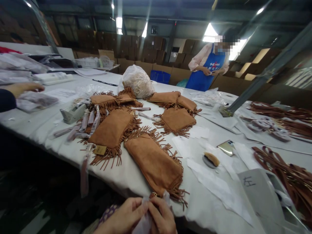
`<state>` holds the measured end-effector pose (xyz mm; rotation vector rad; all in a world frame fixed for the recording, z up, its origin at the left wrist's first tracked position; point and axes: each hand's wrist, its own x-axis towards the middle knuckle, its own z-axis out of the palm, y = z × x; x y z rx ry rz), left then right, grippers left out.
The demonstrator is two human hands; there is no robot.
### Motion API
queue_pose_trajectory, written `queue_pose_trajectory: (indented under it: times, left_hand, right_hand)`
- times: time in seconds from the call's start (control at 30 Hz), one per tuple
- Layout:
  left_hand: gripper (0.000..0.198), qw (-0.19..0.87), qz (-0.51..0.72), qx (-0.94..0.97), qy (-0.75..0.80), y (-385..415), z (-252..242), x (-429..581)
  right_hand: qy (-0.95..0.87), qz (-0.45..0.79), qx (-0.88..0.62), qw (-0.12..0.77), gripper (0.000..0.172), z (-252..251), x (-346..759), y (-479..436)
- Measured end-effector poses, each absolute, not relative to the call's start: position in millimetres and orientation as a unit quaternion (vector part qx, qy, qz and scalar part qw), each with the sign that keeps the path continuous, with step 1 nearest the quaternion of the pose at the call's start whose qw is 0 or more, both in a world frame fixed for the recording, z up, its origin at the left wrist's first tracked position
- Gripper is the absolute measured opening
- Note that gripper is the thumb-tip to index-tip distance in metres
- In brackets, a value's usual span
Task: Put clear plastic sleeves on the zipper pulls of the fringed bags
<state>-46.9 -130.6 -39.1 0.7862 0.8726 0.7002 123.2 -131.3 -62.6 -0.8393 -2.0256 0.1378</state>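
Observation:
At the front edge of the table my left hand [128, 213] and my right hand [162, 214] meet, fingers pinched on a thin translucent plastic wrap [142, 224]. The wrap sits at the zipper end of a brown fringed suede pouch [156, 162], which lies flat just beyond my hands. What the wrap covers is mostly hidden by my fingers. Left of this pouch lies another fringed pouch [110, 128] with a gold tag [100, 149]. From it a plastic-wrapped strap [84, 174] hangs over the table edge.
More fringed pouches [179, 120] lie farther back, near a stuffed plastic bag [137, 79]. Tape dispensers stand at left [75, 113] and right [265, 198]. Brown straps [290, 178] lie at right by a metal post [258, 74]. A co-worker in a blue apron [203, 73] stands behind; another person's hand [26, 87] reaches in at left.

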Motion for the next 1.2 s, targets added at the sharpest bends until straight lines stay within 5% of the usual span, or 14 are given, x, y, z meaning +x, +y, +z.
queue_pose_trajectory:
  times: [0.17, 0.3, 0.43, 0.63, 1.2]
  left_hand:
    - [0.027, 0.819, 0.292, 0.320, 0.377, -121.8, -35.2, -47.1]
    - [0.039, 0.830, 0.294, 0.295, 0.372, -121.3, -35.4, -57.0]
    - [0.033, 0.837, 0.267, 0.297, 0.374, -127.6, -43.6, -62.1]
    - [0.023, 0.678, 0.278, 0.428, 0.530, -127.9, -59.9, -54.8]
    - [0.036, 0.730, 0.392, 0.351, 0.437, -130.6, -59.7, -38.7]
  right_hand:
    - [-0.834, 0.011, -0.394, 0.387, 0.046, -44.8, 144.1, -129.4]
    - [-0.827, 0.045, -0.457, 0.323, 0.040, -42.7, 151.7, -123.1]
    - [-0.823, 0.080, -0.442, 0.349, 0.034, -57.2, 146.4, -118.2]
    - [-0.816, 0.092, -0.412, 0.394, 0.034, -64.5, 147.4, -112.8]
    - [-0.832, 0.064, -0.409, 0.368, 0.030, -45.6, 141.0, -121.6]
